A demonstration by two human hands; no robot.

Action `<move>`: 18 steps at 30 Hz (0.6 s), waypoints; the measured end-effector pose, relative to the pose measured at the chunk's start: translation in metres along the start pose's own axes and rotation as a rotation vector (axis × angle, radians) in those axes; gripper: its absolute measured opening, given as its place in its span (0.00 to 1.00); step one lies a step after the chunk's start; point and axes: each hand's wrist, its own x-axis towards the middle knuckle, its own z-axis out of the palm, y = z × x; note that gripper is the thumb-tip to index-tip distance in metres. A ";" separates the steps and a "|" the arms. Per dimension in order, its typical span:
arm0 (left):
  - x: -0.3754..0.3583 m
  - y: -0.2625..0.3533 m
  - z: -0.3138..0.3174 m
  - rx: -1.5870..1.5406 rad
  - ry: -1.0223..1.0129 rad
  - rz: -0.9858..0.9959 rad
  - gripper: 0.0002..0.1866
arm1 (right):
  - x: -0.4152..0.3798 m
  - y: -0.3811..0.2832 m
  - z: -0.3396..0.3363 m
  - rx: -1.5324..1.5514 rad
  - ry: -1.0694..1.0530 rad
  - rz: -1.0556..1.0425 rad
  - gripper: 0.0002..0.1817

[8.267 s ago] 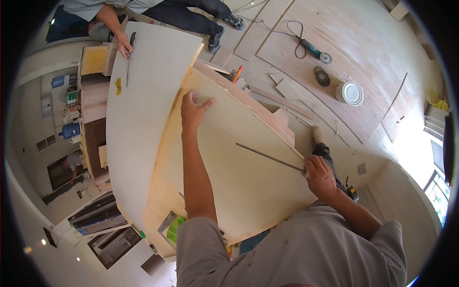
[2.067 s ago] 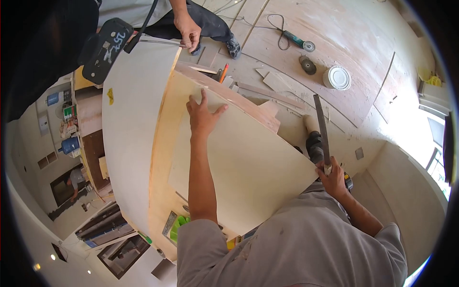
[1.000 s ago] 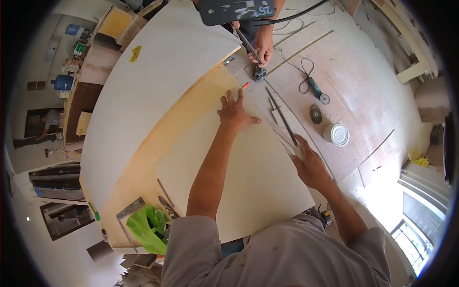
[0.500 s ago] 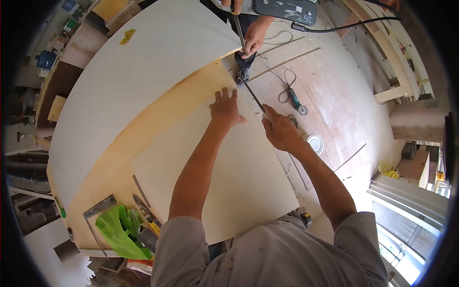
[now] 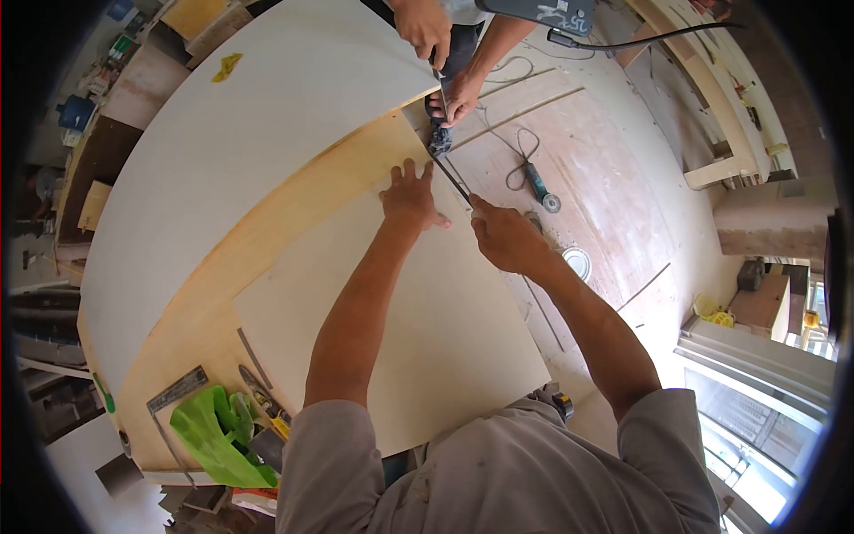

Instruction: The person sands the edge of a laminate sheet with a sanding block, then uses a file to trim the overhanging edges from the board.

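Note:
My left hand (image 5: 410, 200) lies flat with spread fingers on a pale, white-faced panel (image 5: 409, 329), near its far right corner. My right hand (image 5: 509, 236) is closed around the end of a long, thin, dark file (image 5: 451, 180). The file lies along the panel's right edge, its tip pointing away from me. Beyond it, a co-worker's upper hand (image 5: 424, 31) and lower hand (image 5: 460, 98) hold a similar file (image 5: 442, 100) at the corner of a large white curved board (image 5: 258, 116).
An angle grinder (image 5: 541, 189) and a round tin (image 5: 577, 262) are on the floor at right. A metal square (image 5: 178, 389), pliers (image 5: 258, 384) and a green bag (image 5: 203, 432) lie at lower left. A cabled black device (image 5: 543, 11) hangs at the top.
My right hand and the file have shifted left, closer to the panel edge. My left hand stays on the panel. The co-worker's upper hand has come down with their file.

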 end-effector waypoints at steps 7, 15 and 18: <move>0.001 0.001 0.003 0.022 0.007 0.008 0.64 | 0.007 0.000 -0.003 -0.027 0.009 -0.026 0.22; 0.001 -0.001 -0.001 -0.004 -0.046 0.004 0.65 | 0.010 0.000 -0.004 -0.042 0.014 -0.052 0.23; 0.000 -0.001 -0.003 -0.005 -0.052 0.004 0.64 | 0.008 -0.006 -0.010 -0.012 -0.026 -0.009 0.24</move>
